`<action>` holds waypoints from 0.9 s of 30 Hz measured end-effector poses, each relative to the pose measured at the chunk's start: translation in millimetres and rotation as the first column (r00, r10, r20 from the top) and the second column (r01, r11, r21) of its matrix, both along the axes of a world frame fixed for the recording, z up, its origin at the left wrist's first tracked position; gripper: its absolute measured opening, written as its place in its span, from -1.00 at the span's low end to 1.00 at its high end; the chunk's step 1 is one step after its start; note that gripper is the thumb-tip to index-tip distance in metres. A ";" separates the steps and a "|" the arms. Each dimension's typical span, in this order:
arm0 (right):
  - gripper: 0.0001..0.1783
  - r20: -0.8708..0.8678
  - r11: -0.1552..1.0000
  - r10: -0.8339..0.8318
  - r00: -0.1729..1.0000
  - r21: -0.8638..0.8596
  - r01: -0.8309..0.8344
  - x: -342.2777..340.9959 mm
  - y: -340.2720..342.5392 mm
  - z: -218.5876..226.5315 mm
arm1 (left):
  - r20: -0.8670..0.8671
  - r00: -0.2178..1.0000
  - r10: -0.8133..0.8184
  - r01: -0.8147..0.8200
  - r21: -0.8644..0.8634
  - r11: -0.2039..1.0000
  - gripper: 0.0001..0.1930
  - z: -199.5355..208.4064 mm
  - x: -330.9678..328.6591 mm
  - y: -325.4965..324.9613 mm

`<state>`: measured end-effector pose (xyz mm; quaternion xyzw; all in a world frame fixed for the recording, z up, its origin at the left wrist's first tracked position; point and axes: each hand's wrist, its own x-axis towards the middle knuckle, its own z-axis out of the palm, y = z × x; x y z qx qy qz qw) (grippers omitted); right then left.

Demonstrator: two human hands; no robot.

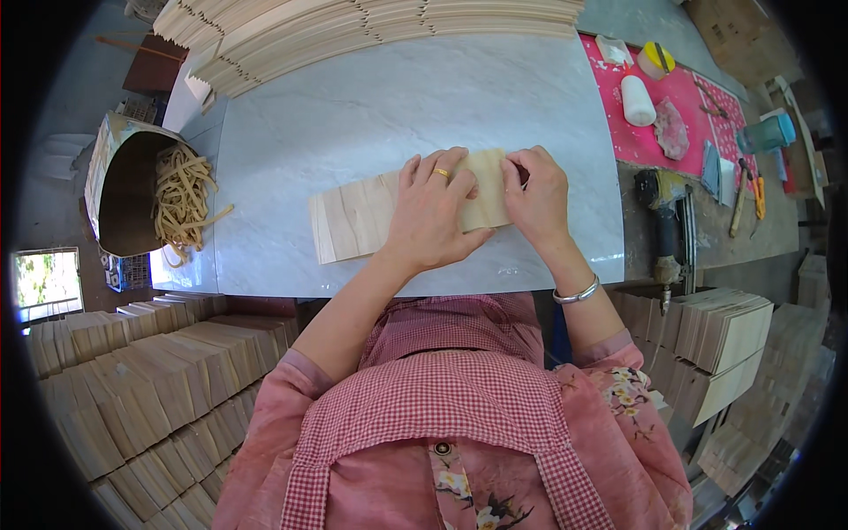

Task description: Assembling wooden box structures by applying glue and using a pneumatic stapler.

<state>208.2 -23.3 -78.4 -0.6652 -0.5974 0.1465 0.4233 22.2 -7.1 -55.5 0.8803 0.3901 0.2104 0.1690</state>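
A small pile of thin, pale wooden boards [353, 212] lies in front of me on a grey-white marbled table [300, 132]. At its left end the layers fan slightly apart. My left hand [435, 212], with a gold ring, spans the pile from above, bent fingers toward the far edge and thumb along the near edge. My right hand [541, 190] is closed in a pinch at the right end of the boards, thumb and forefinger against them. That hand covers the end, so how many layers it pinches is hidden.
Stacked zigzag-ended wooden slats [371, 31] line the table's far edge. A container of pale strips [181, 199] lies at left. At right are a pink mat [609, 88], a white bottle [638, 102] and a tool [667, 238]. Board stacks [159, 380] flank me below.
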 end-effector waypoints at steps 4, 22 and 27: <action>-0.93 -0.019 1.000 0.006 1.000 0.014 -0.006 -1.5 1.0 0.8 | 0.105 0.994 0.039 -0.041 0.018 0.999 -0.48 1.9 -14.5 -0.7; -0.93 -0.037 0.999 0.021 0.999 -0.043 -0.023 2.3 6.1 4.3 | 0.172 0.434 0.884 -0.600 -0.677 0.427 -0.71 11.5 -157.8 -40.2; -0.94 -0.017 0.998 0.045 0.999 -0.051 -0.046 3.0 6.8 9.6 | 0.210 0.393 0.895 -0.580 -0.699 0.419 -0.73 9.9 -155.0 -40.6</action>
